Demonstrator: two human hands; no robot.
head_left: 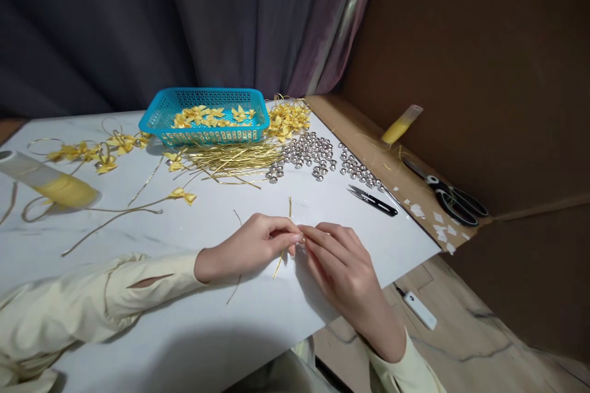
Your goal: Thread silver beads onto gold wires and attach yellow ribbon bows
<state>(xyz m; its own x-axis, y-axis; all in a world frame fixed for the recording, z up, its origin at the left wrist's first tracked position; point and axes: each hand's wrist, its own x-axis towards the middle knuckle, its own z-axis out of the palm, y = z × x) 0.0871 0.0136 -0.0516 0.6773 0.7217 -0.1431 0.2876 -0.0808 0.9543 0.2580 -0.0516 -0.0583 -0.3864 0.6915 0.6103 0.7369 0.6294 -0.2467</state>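
In front of me the fingertips of both hands meet above the white tabletop (193,301). My left hand (260,242) pinches a short gold cord (279,265), whose ends stick out above and below the fingers. My right hand (343,261) is closed, its thumb and fingertips pressed together against those of the left. Whatever small thing lies between the fingertips is mostly hidden. Beyond the hands lies a pile of gold cords (230,159), with small shiny silver pieces (308,150), like beads or bells, at its right.
A blue basket (159,126) holds yellow ribbon flowers (198,115); more flowers (288,120) lie beside it. Black thread snips (375,201) and scissors (449,196) lie at right. Two tubes with yellow contents (64,187) (401,126) stand at either side. Corded flowers (182,195) lie left.
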